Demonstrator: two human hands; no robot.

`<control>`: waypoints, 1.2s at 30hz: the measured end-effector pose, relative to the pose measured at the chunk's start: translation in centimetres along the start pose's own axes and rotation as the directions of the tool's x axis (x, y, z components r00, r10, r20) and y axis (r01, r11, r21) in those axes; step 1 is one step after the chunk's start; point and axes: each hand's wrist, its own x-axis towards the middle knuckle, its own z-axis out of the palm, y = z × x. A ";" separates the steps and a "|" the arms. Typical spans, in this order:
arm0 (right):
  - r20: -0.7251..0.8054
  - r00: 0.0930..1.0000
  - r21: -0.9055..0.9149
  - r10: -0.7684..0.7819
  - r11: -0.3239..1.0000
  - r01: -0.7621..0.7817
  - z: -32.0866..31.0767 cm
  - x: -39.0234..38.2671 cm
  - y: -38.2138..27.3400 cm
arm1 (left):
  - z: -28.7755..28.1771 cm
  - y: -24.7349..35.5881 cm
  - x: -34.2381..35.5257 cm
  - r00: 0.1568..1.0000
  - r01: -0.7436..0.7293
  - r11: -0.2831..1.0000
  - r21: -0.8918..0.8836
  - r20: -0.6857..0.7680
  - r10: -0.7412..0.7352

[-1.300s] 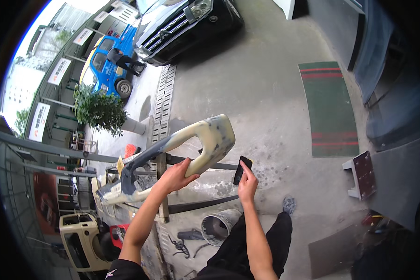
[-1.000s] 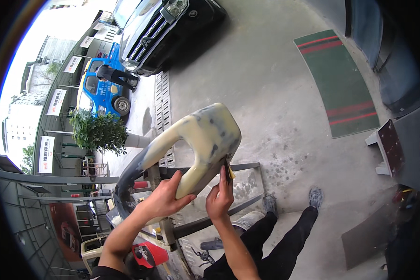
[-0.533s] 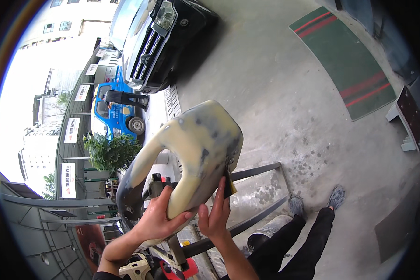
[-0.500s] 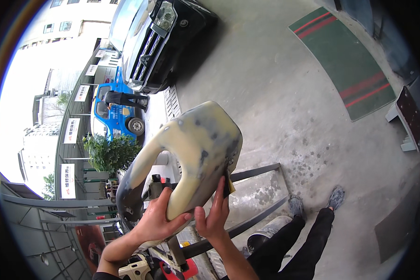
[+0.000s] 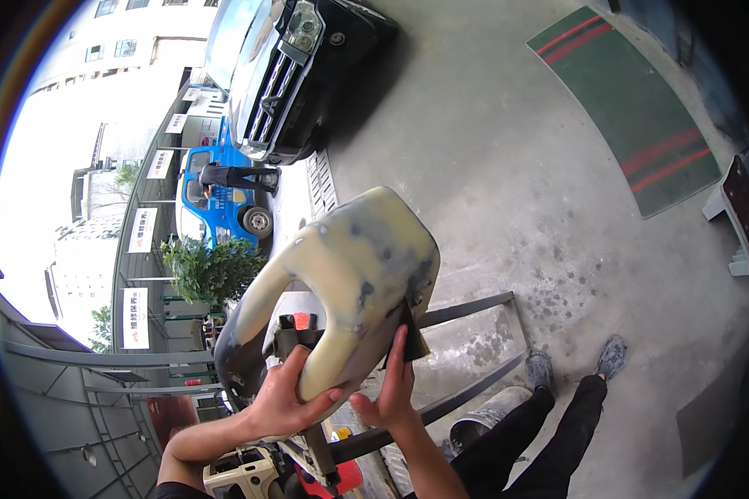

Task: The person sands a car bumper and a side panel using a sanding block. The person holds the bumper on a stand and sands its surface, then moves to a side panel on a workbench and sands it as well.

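Note:
A curved car body part point(image 5: 362, 258) with a looped arm is held up in front of me, its surface patchy with cream, grey and dark spots. My left hand point(image 5: 287, 403) is wrapped round the lower end of the loop's arm, thumb lying across the near face. Against the part's lower right edge, my right hand point(image 5: 391, 391) presses a dark folded sheet that looks like sandpaper point(image 5: 401, 324), with a yellowish edge showing. Its fingers are stretched along the sheet and its thumb points toward the left hand. The sheet's underside is hidden.
A dark metal stand point(image 5: 466, 309) reaches out below the part. A bucket point(image 5: 483, 416) stands by my legs. A green mat-like panel point(image 5: 632, 116) lies at far right. A dark car point(image 5: 275, 83), a potted plant point(image 5: 212, 270) and a person beside a blue truck point(image 5: 225, 179) are at left.
The view has shifted slightly, so the surroundings sit farther right. My right hand has slid a little along the part's edge, and more of the dark sheet shows. The left hand keeps its grip.

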 end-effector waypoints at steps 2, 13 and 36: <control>-0.008 0.997 -0.052 -0.081 0.995 0.081 0.2 0.0 0.3 | -0.4 0.3 0.1 1.000 -0.005 1.000 0.018 -0.008 0.005; 0.001 0.998 0.079 -0.064 0.995 0.064 -0.2 3.1 -0.9 | -0.3 0.2 0.0 1.000 -0.003 1.000 0.024 -0.002 0.003; -0.044 0.999 -0.182 0.028 0.983 -0.035 1.0 -1.0 -2.1 | -0.6 -0.2 0.3 0.999 0.031 0.999 0.015 0.040 -0.032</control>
